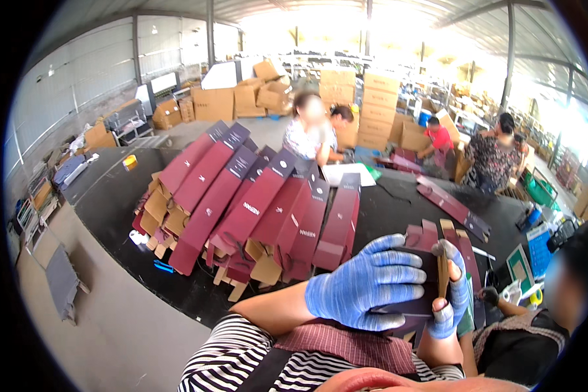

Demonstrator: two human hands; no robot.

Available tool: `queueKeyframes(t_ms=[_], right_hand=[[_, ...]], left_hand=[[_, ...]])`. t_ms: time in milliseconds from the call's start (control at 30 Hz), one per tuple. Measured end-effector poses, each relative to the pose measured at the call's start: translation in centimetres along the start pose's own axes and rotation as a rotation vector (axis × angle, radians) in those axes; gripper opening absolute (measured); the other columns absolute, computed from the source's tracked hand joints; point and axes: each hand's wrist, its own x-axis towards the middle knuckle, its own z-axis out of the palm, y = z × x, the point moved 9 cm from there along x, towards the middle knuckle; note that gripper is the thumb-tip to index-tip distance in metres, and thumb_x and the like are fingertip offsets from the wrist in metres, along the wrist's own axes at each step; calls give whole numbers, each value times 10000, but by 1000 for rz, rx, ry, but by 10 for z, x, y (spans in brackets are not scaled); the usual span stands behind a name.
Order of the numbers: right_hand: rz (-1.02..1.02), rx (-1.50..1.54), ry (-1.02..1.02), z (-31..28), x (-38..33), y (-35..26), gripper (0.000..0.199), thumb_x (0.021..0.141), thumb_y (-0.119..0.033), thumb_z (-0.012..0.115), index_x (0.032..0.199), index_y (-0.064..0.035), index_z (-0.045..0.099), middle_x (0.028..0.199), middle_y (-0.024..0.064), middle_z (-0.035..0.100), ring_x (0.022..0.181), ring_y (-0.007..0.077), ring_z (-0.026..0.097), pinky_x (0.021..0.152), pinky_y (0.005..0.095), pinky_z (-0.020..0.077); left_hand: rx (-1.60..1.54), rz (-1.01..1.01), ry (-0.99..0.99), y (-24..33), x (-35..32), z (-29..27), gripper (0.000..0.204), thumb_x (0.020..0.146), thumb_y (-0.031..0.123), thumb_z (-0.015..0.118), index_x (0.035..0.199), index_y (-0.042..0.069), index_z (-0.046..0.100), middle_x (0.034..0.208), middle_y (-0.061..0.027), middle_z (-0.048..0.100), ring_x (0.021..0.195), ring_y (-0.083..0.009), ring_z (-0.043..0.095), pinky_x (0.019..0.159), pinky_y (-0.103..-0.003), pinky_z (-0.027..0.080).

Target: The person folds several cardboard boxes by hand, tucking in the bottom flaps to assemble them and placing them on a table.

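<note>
So you've got the big black surface (104, 189) with a heap of maroon boxes (242, 209) sprawled over it, left of centre. Your dark box (410, 307) is right up by your chest. Your left hand (372, 281) is wide and flat against it, while your right hand (448, 287) grips its brown edge. Yellow roll (130, 162) sits way off left.

Left forearm (268, 306) bare, angling in from the lower left, and there's the left hand (366, 284), blue-gloved, back toward us, fingers pointing right, lightly parted, thumb lowest! Facing it, the right hand (460, 297), gloved in blue too, stands upright, fingers bent, bare thumb tip showing, right forearm (441, 354) rising steeply beneath.
</note>
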Motion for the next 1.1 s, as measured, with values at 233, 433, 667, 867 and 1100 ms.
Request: queueKeyframes(t_ms=[233,433,667,867,1100], right_hand=[[58,-104,-83,1,11,1,466,974,-445,576,1193,-56,711,1340,251,588,1204,406,558,1060,535,391],[80,-121,-89,5,15,2,522,925,-524,598,1101,-53,738,1248,229,615,1150,376,572,1041,519,399],[183,-42,-102,6,16,4,590,859,-585,672,1094,-47,731,1244,208,609,1147,357,590,1071,515,374],[223,-64,-126,8,18,4,520,842,-510,735,1096,-56,732,1230,197,615,1141,350,598,1062,499,389],[152,-105,-163,9,22,1,432,855,-406,742,1103,-52,742,1215,204,616,1121,341,591,1025,478,416]], left_hand=[[-55,-43,-8,-4,8,-2,490,842,349,747,1240,86,635,1308,-118,606,1275,-345,561,1178,-560,254],[-28,-76,-41,-6,2,3,527,852,423,737,1268,104,682,1365,-70,606,1310,-307,558,1198,-557,239],[-19,-76,-67,-6,2,3,573,824,439,753,1280,101,680,1361,-70,616,1324,-320,547,1196,-556,244],[-24,-83,-69,-10,0,5,564,836,491,717,1240,97,700,1342,-57,630,1286,-327,578,1196,-552,241],[11,-84,-75,-11,2,6,533,851,506,693,1206,109,715,1298,-62,658,1268,-336,588,1192,-548,240]])
